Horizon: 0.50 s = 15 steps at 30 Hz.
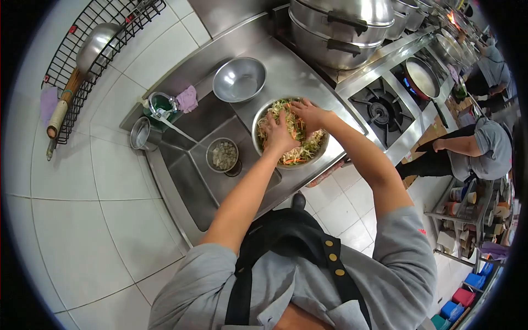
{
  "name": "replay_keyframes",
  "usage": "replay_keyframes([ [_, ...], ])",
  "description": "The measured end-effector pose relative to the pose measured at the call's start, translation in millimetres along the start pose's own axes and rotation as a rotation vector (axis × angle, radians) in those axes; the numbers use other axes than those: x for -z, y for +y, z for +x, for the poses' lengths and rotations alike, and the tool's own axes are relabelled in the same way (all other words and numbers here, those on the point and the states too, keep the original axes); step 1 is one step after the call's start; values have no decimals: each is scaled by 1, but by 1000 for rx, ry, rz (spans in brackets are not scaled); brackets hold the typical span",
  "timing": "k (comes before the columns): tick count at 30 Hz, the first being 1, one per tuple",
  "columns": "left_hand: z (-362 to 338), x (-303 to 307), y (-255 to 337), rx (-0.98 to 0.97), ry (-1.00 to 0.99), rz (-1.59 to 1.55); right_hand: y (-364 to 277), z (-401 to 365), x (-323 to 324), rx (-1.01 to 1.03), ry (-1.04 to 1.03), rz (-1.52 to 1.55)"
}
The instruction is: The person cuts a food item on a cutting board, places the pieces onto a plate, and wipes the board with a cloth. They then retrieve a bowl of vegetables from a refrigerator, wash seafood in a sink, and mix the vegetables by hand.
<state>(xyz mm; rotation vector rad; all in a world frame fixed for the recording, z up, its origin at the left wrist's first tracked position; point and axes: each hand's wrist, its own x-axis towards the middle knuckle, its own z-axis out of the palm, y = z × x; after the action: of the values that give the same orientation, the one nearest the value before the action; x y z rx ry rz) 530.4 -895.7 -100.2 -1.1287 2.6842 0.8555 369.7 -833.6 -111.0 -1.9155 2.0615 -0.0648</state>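
Note:
My left hand [278, 134] lies on shredded vegetables [301, 156] in a round steel bowl [256, 132]. Its fingers are spread, with the tips partly sunk among the strands. From the right, my right hand [310, 114] reaches into the same bowl, fingers stretched over the far side of the heap and apart. Pale, green and orange shreds fill the bowl, which rests on the steel counter at the sink's right edge. Behind it to the left sits a second steel bowl [240, 80] with nothing in it.
In the sink [190, 165], a small pot [223, 155] holds pale pieces under a faucet [176, 126]. A purple cloth [187, 99] lies at the sink's back edge. Large steamers [341, 33], a burner [380, 110] and a pan over flame [421, 78] stand rightward. Another person [484, 148] is at far right.

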Motion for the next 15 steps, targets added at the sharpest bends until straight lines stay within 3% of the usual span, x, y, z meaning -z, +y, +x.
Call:
replay_keyframes([
  [2, 8, -7, -23, -15, 83, -94, -6, -2, -18, -75, -49, 201],
  [3, 16, -6, -32, -90, 101, -90, -12, -9, -29, -58, 77, 197],
  [4, 23, -8, -37, -159, 122, -96, -13, -10, -36, -57, 72, 193],
  [7, 43, -9, -43, -176, 206, -153, -26, -7, -51, -412, 245, 325],
  [10, 47, 4, -43, -276, 338, -227, -22, -6, -48, -475, 361, 381],
  [12, 52, 21, -48, -184, 96, -428, -23, -6, -39, -456, 418, 411],
  [13, 54, 30, -48, -54, -135, -647, -29, -7, -28, -501, 420, 455],
  [15, 55, 46, -43, -28, -192, -823, -47, -5, -8, -560, 454, 519],
])
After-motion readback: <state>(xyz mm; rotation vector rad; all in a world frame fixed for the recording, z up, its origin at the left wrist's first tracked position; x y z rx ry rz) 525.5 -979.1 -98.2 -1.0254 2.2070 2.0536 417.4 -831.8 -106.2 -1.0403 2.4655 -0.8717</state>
